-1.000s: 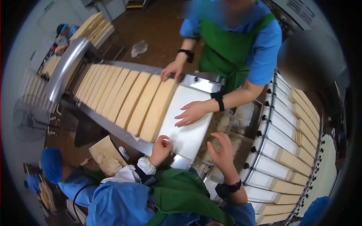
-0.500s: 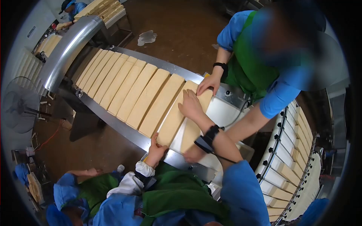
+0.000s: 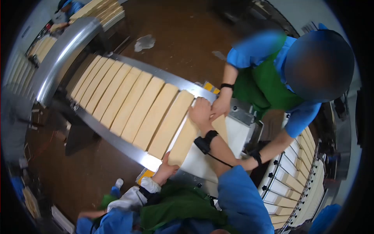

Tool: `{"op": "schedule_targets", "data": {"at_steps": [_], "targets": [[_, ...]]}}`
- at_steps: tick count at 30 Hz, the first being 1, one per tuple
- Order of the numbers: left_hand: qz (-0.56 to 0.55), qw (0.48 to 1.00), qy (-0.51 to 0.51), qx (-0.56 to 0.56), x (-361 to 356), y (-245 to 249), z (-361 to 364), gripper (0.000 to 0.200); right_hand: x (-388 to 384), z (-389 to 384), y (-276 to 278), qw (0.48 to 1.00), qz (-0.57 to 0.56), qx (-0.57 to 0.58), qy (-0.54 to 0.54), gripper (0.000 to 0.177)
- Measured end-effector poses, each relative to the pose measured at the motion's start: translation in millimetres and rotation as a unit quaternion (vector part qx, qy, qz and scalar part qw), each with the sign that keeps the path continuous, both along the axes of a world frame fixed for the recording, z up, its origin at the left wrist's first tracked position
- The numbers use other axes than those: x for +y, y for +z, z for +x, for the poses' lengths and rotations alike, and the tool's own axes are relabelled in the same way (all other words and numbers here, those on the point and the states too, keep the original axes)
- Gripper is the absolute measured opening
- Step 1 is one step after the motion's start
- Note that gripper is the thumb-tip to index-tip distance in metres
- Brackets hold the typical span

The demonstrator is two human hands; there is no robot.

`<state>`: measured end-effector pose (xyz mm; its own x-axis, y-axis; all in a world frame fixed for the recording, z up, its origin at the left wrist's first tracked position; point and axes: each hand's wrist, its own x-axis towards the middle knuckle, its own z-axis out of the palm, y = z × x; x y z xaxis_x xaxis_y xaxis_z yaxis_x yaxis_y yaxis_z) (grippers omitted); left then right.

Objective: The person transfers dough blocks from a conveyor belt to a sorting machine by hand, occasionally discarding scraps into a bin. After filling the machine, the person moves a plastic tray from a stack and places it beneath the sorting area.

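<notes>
A long pale slab [image 3: 183, 144] lies across the near end of a conveyor, between my two hands. My left hand [image 3: 166, 171] grips its near end, the thumb up along the side. At the far end my right hand [image 3: 200, 113] has its fingers bent over the slab. A co-worker's hand [image 3: 221, 107] is right beside my right hand; my hand and wrist partly hide what it touches. Another pale slab [image 3: 221, 126] shows behind my right forearm. To the left, a row of similar slabs [image 3: 144, 105] lies side by side on the belt.
A curved metal hood [image 3: 68, 54] spans the conveyor's far end. The co-worker [image 3: 269, 78] stands opposite, with the other arm [image 3: 269, 152] stretched behind my forearm. On the right, a second conveyor [image 3: 292, 183] with black knobs carries more slabs. Metal edges [image 3: 128, 144] flank the belt.
My hands have moved from one slab, now left of them in the row, to the one after it. The co-worker's blurred hand has drawn back to the right. The view has shifted.
</notes>
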<state>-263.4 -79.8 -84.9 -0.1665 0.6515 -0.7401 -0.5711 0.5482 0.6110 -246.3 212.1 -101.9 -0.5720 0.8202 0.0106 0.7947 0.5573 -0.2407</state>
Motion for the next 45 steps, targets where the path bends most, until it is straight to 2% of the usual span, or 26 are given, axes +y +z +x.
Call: {"op": "schedule_targets", "data": {"at_steps": [1,2,3,4,6,7,10,12,14,16,17,20,21,24,26,27,30,32,33,35,38,39,40,41,44,45], "targets": [[-0.025,1.000,-0.008,0.003,2.3,-1.7,-0.7,0.087,9.9,-2.8,-18.0,0.996,0.092,0.006,-0.019,0.023],[-0.005,1.000,-0.016,-0.013,5.2,-8.9,-2.2,0.088,12.1,-5.1,-15.3,0.995,0.098,-0.021,-0.029,0.022],[-0.010,0.999,-0.031,-0.008,10.2,-6.1,-3.8,0.089,14.6,-7.6,-11.9,0.993,0.103,-0.049,-0.039,0.022],[-0.017,0.999,-0.047,-0.003,13.5,1.5,-4.0,0.090,16.5,-12.3,-6.1,0.991,0.032,-0.124,-0.049,0.024],[-0.020,0.998,-0.050,0.016,19.8,11.6,0.8,0.066,12.3,0.4,-14.1,0.992,0.088,-0.073,-0.057,0.030],[-0.042,0.997,-0.051,0.031,23.9,16.5,5.4,0.068,8.6,12.8,-4.9,0.992,0.099,-0.056,-0.060,0.033],[-0.020,0.978,-0.172,0.113,29.8,3.6,10.7,0.075,2.7,53.9,11.7,0.994,0.040,-0.044,-0.095,0.038],[0.023,0.930,-0.270,0.247,34.2,4.2,17.6,0.083,7.8,105.1,8.1,0.987,0.023,-0.035,-0.152,0.044],[0.065,0.855,-0.353,0.376,38.0,7.1,23.0,0.092,-3.4,163.0,29.1,0.979,0.009,-0.043,-0.197,0.050],[0.083,0.824,-0.389,0.404,47.9,8.0,23.4,0.094,-10.4,209.7,40.7,0.962,-0.094,-0.074,-0.246,0.070],[0.090,0.806,-0.409,0.418,52.0,8.5,25.3,0.095,-20.6,225.9,70.0,0.932,-0.213,-0.034,-0.290,0.089],[0.075,0.749,-0.395,0.527,52.1,5.6,31.0,0.097,-47.2,279.4,46.5,0.954,-0.248,0.019,-0.167,0.103],[0.071,0.741,-0.384,0.547,52.2,4.5,33.1,0.095,-58.4,287.8,41.1,0.964,-0.217,0.086,-0.126,0.099],[0.080,0.726,-0.365,0.577,55.0,-4.9,36.9,0.087,-99.7,283.0,55.1,0.983,-0.127,0.027,-0.129,0.075],[0.102,0.737,-0.352,0.568,64.0,-12.0,39.1,0.079,-116.4,286.2,37.5,0.977,-0.077,0.064,-0.188,0.063],[0.131,0.742,-0.332,0.568,69.1,-4.4,49.5,0.068,-121.2,295.4,32.5,0.973,-0.048,0.080,-0.211,0.057],[0.188,0.718,-0.357,0.567,88.0,13.3,93.6,0.065,-140.7,348.2,55.6,0.954,-0.023,0.106,-0.280,0.048],[0.216,0.713,-0.386,0.545,107.3,45.0,151.3,0.063,-154.3,414.5,72.4,0.945,0.036,0.123,-0.302,0.049],[0.253,0.705,-0.391,0.535,115.7,53.5,178.9,0.064,-157.3,451.3,88.1,0.938,0.061,0.137,-0.311,0.052],[0.317,0.682,-0.404,0.521,132.5,72.7,239.3,0.063,-161.4,522.1,131.6,0.925,0.044,0.089,-0.368,0.057],[0.372,0.665,-0.409,0.502,152.3,97.4,331.1,0.063,-144.9,641.9,138.4,0.924,-0.040,0.107,-0.364,0.063],[0.370,0.653,-0.422,0.508,157.3,104.6,358.1,0.064,-138.7,681.2,134.4,0.929,-0.058,0.121,-0.345,0.075],[0.367,0.641,-0.437,0.513,161.3,111.2,384.0,0.066,-135.6,722.4,119.0,0.922,-0.071,0.187,-0.331,0.086],[0.364,0.628,-0.452,0.518,164.6,114.3,406.6,0.067,-127.9,756.7,113.8,0.899,-0.163,0.255,-0.317,0.098],[0.379,0.590,-0.495,0.512,176.7,109.6,462.7,0.068,-114.0,806.8,110.6,0.782,-0.295,0.355,-0.419,0.100],[0.385,0.593,-0.502,0.498,178.9,111.6,477.7,0.066,-107.3,818.5,109.7,0.775,-0.266,0.329,-0.469,0.102]]}}
